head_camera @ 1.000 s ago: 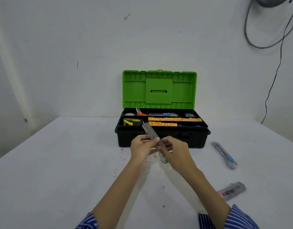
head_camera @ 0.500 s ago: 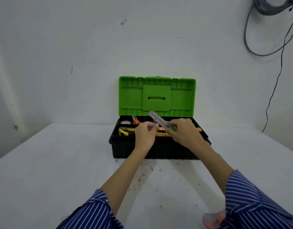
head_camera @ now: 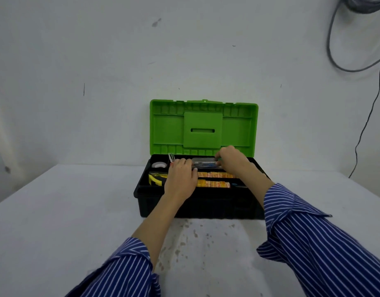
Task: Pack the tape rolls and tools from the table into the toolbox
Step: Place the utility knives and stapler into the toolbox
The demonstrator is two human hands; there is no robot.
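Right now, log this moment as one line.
both hands hold clear utility knife | over toolbox rear tray | left hand, right hand

The toolbox (head_camera: 197, 207) has a black body and a bright green lid (head_camera: 203, 127). Between the left hand (head_camera: 180, 179) and the right hand (head_camera: 231, 159) sits a clear grey utility knife (head_camera: 204, 163); just below it lie two rows of orange-and-yellow strips (head_camera: 214, 179), while left of the left hand are a white tape roll (head_camera: 158, 165) and a yellow-and-black tape measure (head_camera: 156, 179). Both sleeves (head_camera: 326, 245) are dark blue with thin white stripes, the table (head_camera: 56, 211) is white with brownish specks, and grey and black cables (head_camera: 362, 103) hang on the white wall.
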